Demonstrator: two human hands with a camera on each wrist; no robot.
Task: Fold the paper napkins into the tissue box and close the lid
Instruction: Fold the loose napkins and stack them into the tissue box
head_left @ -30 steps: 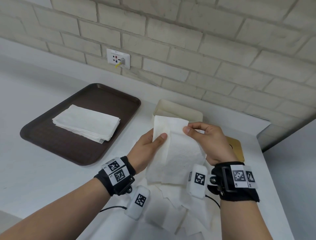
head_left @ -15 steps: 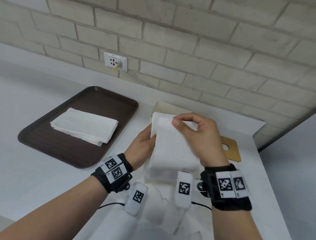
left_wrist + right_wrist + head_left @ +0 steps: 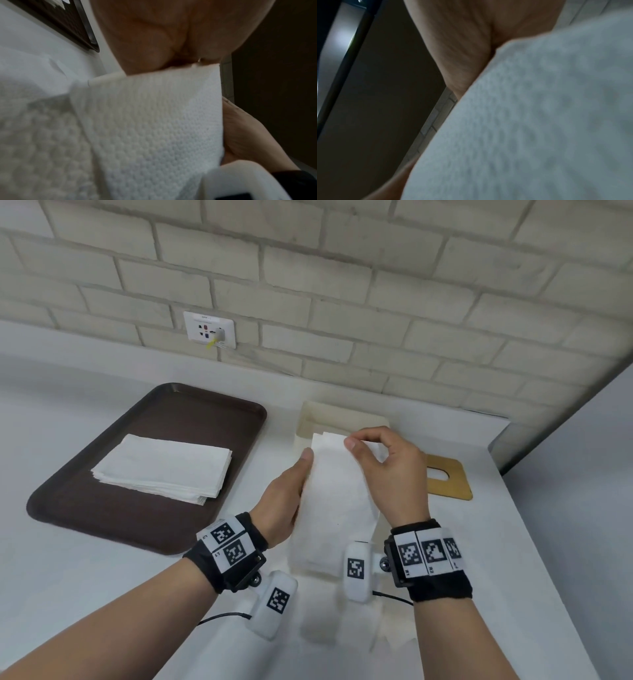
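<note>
While the head view looks down over a white counter (image 3: 85, 570), both hands hold one folded white napkin (image 3: 337, 501) up in front of the open beige tissue box (image 3: 318, 416), which stands against the brick wall (image 3: 342, 285). The left hand (image 3: 284, 501) grips the napkin's left edge, thumb lying on the near face, and the right hand (image 3: 394, 474) pinches its top edge between thumb and curled forefinger. More loose napkins (image 3: 359, 628) lie on the counter under the wrists. A stack of napkins (image 3: 164, 469) rests on a dark brown tray (image 3: 68, 508) to the left, well apart from the box, and the tan lid (image 3: 448, 482) with its slot lies flat just right of the box, partly behind the right hand. A wall socket (image 3: 209, 329) sits above the tray. From the left wrist, the left palm (image 3: 171, 33) meets the top edge of the embossed napkin (image 3: 154, 128), the tray's corner (image 3: 82, 33) shows at upper left, and the other hand (image 3: 248, 135) shows at the right. From the right wrist, the blurred napkin (image 3: 539, 121) fills most of the picture below the palm (image 3: 471, 33); the fingers themselves are hidden there.
</note>
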